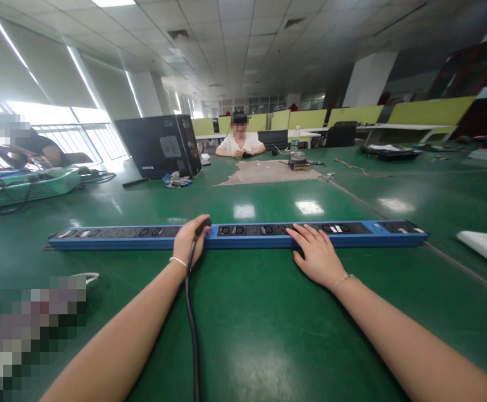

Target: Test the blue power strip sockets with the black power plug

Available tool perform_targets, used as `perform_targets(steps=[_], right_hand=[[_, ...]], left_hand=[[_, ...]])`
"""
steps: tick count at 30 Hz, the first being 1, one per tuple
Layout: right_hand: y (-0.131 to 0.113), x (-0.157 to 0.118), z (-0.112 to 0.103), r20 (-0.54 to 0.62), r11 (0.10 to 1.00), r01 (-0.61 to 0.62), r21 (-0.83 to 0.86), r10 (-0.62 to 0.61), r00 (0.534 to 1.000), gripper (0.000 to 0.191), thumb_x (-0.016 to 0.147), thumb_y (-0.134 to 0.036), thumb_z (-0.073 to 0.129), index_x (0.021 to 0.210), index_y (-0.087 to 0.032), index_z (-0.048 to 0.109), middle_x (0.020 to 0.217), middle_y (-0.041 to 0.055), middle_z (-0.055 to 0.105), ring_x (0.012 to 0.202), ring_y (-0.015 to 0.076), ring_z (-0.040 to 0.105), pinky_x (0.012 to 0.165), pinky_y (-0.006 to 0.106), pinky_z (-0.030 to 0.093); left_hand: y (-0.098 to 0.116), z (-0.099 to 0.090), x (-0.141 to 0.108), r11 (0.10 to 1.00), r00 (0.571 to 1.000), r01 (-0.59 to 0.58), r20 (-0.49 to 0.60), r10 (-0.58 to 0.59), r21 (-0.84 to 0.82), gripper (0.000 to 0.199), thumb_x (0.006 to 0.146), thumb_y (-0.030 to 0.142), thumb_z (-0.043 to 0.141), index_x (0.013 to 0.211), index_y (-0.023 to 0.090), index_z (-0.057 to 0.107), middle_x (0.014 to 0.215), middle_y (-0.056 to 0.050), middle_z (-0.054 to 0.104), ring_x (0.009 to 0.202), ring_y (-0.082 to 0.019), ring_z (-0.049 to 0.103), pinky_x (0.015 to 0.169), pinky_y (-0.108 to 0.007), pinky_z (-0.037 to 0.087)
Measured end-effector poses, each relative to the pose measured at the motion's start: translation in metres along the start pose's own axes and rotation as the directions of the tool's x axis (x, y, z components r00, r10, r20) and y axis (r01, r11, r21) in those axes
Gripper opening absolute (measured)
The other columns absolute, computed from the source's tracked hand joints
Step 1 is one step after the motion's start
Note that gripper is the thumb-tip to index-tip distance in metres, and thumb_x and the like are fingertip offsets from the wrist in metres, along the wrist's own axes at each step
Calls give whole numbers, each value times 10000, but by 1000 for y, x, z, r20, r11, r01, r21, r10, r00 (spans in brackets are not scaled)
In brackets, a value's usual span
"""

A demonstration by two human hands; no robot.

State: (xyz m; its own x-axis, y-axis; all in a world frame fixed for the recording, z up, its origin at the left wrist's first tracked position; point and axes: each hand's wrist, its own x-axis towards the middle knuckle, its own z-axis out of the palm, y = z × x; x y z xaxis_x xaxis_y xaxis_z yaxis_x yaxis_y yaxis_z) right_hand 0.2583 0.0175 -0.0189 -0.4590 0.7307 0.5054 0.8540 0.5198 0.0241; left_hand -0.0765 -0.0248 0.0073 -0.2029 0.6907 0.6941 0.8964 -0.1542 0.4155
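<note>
A long blue power strip [252,241] with black socket panels lies crosswise on the green table. My left hand [189,241] is closed around the plug end of a black power cord [191,312], just above the strip's middle. The cord runs down from that hand toward the near table edge. Whether the plug touches a socket I cannot tell, as my fingers hide part of it. My right hand [316,251] rests flat on the right half of the strip, fingers spread over its sockets and holding nothing.
Beyond the strip are a black computer case [160,146], gloves [177,180], a cardboard sheet [264,172] and a bottle [296,139]. A green basket [38,187] of cables stands left. A white object [486,248] lies right. Two people sit farther off.
</note>
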Motion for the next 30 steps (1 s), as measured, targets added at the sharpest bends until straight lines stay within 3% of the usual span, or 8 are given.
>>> perform_targets(steps=[2, 3, 6, 9, 12, 15, 30], right_hand=[[0, 0, -1, 9, 1000, -6, -3, 6, 1000, 519, 812, -236, 446, 1330, -259, 435, 1401, 12, 432, 1296, 232, 352, 1078, 478, 254], [-1, 0, -1, 13, 1000, -9, -5, 9, 1000, 518, 813, -237, 446, 1330, -261, 435, 1404, 11, 429, 1296, 233, 351, 1078, 478, 254], [-1, 0, -1, 18, 1000, -14, -6, 14, 1000, 512, 817, -240, 444, 1328, -261, 437, 1406, 11, 426, 1298, 234, 350, 1076, 478, 257], [-1, 1, -1, 16, 1000, -11, -7, 11, 1000, 509, 821, -247, 442, 1329, -258, 436, 1405, 14, 428, 1297, 237, 353, 1074, 481, 258], [-1, 0, -1, 16, 1000, -7, -9, 7, 1000, 507, 824, -252, 439, 1331, -257, 434, 1405, 15, 427, 1297, 236, 354, 1075, 481, 257], [0, 0, -1, 15, 1000, -9, -8, 9, 1000, 505, 825, -253, 438, 1329, -259, 437, 1404, 15, 428, 1296, 237, 356, 1076, 481, 254], [0, 1, -1, 22, 1000, -11, 6, 11, 1000, 509, 823, -255, 448, 1332, -263, 436, 1402, 20, 432, 1298, 242, 352, 1074, 485, 257]], left_hand=[[1, -17, 9, 995, 976, 92, -194, -97, -30, 351, 842, 367, 513, 1165, 243, 573, 1098, -21, 663, 963, -169, 617, 871, -284, 454], [-1, -28, 14, 993, 965, 117, -235, -118, -22, 360, 839, 365, 517, 1175, 248, 568, 1103, -19, 661, 966, -169, 617, 872, -281, 452], [-20, -55, 24, 982, 977, 177, -132, -168, 59, 350, 813, 363, 540, 1143, 260, 600, 1096, -25, 667, 969, -187, 621, 868, -291, 456], [-50, -70, 24, 962, 971, 234, 12, -238, 138, 378, 812, 387, 516, 1159, 263, 598, 1117, -41, 662, 991, -218, 618, 866, -328, 464], [-75, -71, 21, 958, 954, 220, 166, -251, 184, 414, 800, 416, 503, 1173, 260, 592, 1123, -43, 662, 1036, -239, 604, 900, -345, 452], [-85, -68, 18, 959, 939, 198, 242, -245, 202, 434, 804, 428, 479, 1192, 260, 577, 1145, -44, 654, 1059, -252, 595, 921, -358, 441], [-86, -66, 12, 936, 948, 204, 180, -263, 288, 445, 817, 430, 467, 1216, 255, 557, 1126, -60, 660, 1028, -271, 612, 878, -366, 460]])
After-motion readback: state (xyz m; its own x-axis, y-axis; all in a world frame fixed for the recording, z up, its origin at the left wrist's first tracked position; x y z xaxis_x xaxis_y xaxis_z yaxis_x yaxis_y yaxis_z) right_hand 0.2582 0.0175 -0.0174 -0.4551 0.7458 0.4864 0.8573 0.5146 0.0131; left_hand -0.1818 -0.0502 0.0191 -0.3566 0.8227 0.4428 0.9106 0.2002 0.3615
